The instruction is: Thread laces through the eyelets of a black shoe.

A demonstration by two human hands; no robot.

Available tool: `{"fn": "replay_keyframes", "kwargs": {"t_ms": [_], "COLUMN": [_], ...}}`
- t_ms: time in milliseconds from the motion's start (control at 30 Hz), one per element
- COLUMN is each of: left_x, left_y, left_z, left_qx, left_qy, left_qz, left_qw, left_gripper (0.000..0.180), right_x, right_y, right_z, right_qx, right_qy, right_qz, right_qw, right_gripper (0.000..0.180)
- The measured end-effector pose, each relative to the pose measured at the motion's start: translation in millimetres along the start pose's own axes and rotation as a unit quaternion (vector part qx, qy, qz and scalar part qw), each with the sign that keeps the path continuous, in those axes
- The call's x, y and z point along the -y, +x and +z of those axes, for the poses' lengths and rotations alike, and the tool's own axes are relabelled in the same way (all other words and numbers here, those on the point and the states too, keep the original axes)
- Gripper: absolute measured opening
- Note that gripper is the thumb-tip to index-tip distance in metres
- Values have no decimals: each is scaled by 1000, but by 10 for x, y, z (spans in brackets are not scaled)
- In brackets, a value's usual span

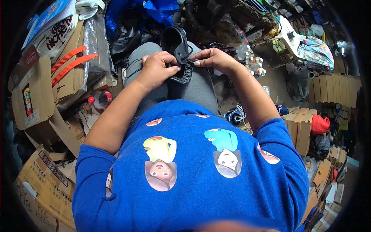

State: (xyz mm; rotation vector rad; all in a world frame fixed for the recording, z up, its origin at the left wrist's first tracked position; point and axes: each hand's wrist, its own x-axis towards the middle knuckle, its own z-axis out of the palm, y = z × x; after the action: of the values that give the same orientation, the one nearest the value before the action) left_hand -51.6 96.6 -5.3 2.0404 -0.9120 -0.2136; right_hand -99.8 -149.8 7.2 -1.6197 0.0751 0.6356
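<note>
A black shoe (182,55) rests over my lap between my knees, its opening facing up and its near end gathered along the edge. My left hand (157,66) is closed on its left side, thumb and fingers pinching the rim. On the right, my right hand (216,61) pinches a thin, small thing close against the shoe's edge; whether it is a needle or a lace end, I cannot make out. A thin black cord (133,66) loops over my left knee beside my left wrist.
Cardboard boxes (36,92) and orange straps (69,62) crowd the left, near a red-capped bottle (101,99). Small white-capped bottles (255,65) stand on the right, before a white chair (290,36). More stacked boxes (299,125) lie at the lower right.
</note>
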Motion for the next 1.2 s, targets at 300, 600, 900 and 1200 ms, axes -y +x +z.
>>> {"fn": "replay_keyframes", "kwargs": {"t_ms": [300,600,900,1200], "left_x": [-58,-121,-214,-188], "left_y": [56,264,310,117], "left_z": [-89,70,17,-113], "left_qx": [69,84,88,124], "left_qy": [8,0,81,146], "left_qz": [-140,-216,-179,-135], "left_qw": [988,973,977,972], "left_gripper": [22,26,19,15], "right_x": [34,43,269,243], "right_y": [2,78,198,115], "right_z": [42,33,135,-92], "right_qx": [-16,-24,-71,-49], "right_qy": [-26,-22,-191,-129], "right_qz": [-2,5,20,8], "right_qw": [1000,999,979,990], "right_gripper": [32,30,14,15]}}
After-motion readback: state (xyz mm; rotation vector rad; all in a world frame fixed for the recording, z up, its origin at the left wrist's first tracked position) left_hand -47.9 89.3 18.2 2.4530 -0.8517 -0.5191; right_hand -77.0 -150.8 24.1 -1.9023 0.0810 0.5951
